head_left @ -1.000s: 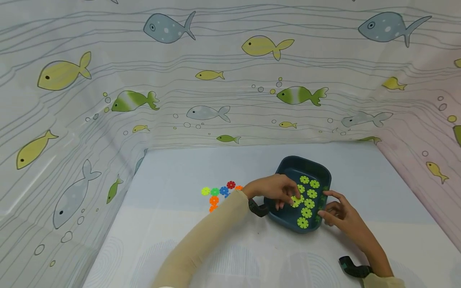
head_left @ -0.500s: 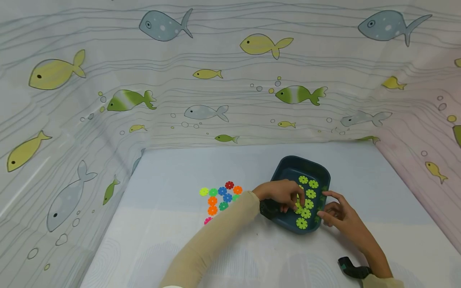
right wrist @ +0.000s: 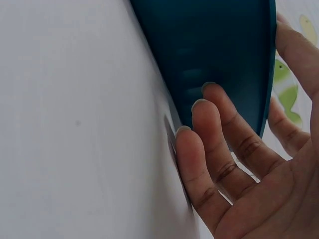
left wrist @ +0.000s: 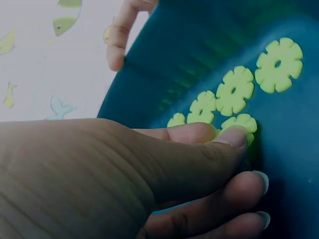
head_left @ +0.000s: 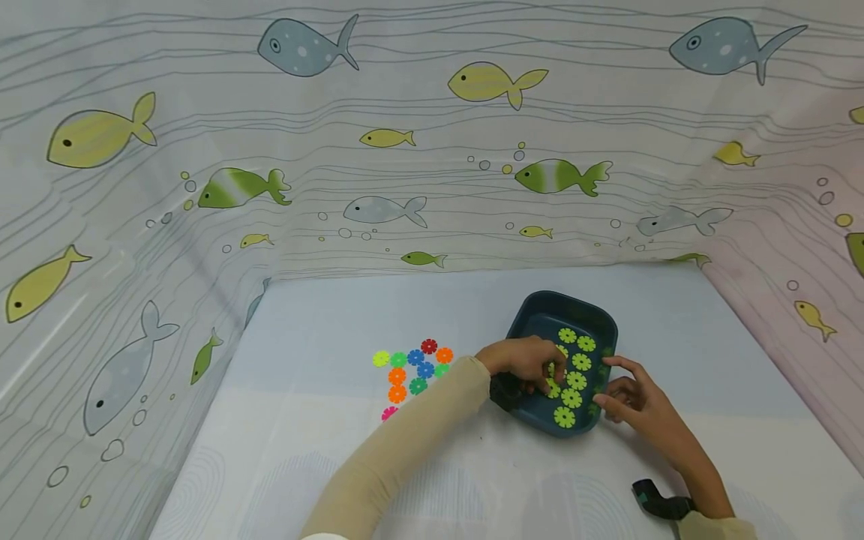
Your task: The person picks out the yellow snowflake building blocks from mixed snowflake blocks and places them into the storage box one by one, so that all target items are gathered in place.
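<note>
My left hand point(head_left: 529, 360) is over a dark blue tray point(head_left: 540, 409), its thumb and index finger pinching a yellow-green notched plastic disc point(left wrist: 243, 121), partly hidden by the thumb. Several more yellow-green discs point(head_left: 563, 417) lie in rows on the tray floor, towards its right side. At the tray's right edge my right hand point(head_left: 637, 397) steadies it. The right thumb and index finger touch the rim, and in the right wrist view the other fingers point(right wrist: 205, 117) curl against the outer wall.
Left of the tray, several coloured discs lie on the white table point(head_left: 324, 330): orange point(head_left: 397, 375), blue point(head_left: 425, 370), green point(head_left: 418, 386), dark red point(head_left: 429, 346) and pink point(head_left: 389, 414). My left sleeve point(head_left: 405, 442) crosses in front of them. Fish-patterned sheeting point(head_left: 405, 172) surrounds the table.
Inside the tray my left hand has shifted slightly right, and its disc, seen on edge half a second ago, is now mostly behind the fingers. The right hand stays on the rim.
</note>
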{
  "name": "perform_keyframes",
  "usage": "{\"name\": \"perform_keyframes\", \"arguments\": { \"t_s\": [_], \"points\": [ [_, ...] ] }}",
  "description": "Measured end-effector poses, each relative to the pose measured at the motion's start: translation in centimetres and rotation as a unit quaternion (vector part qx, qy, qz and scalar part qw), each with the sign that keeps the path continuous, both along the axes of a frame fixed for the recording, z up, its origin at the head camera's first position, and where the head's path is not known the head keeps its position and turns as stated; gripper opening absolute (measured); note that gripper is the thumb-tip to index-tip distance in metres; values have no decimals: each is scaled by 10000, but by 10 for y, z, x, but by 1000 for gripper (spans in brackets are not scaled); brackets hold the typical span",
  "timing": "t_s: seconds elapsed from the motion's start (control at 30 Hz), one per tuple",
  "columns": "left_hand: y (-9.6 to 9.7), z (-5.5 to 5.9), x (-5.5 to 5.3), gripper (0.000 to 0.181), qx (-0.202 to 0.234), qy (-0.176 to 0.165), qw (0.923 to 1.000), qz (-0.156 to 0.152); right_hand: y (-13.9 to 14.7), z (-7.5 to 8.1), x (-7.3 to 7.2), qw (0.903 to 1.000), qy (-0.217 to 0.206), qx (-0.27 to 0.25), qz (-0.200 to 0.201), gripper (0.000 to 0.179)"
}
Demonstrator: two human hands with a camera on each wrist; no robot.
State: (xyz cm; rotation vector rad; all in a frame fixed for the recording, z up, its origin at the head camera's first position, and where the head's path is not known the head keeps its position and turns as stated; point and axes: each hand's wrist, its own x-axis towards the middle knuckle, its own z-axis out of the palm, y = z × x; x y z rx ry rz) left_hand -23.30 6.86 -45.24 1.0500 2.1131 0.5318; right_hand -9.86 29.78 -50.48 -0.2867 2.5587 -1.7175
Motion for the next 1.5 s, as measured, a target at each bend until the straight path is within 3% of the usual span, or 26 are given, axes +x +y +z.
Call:
{"name": "perform_keyframes", "arguments": {
  "t_s": [0.23,0.57,0.8,1.03,1.5],
  "points": [
    [1,1,1,14,-128,171,9998,47,0,-1,-1,10000,22,28,-6,70],
    [-1,2,1,11,17,245,9997,52,0,-1,0,10000,-7,26,-16,70],
    [-9,7,0,6,599,104,9981,-129,0,0,0,10000,-61,2,-6,71],
    [-27,12,-2,7,1205,205,9922,-237,0,-1,0,10000,-47,40,-39,70],
    [-79,20,-2,9,2143,151,9763,253,-1,-1,0,10000,-84,-32,-10,71]
  ]
}}
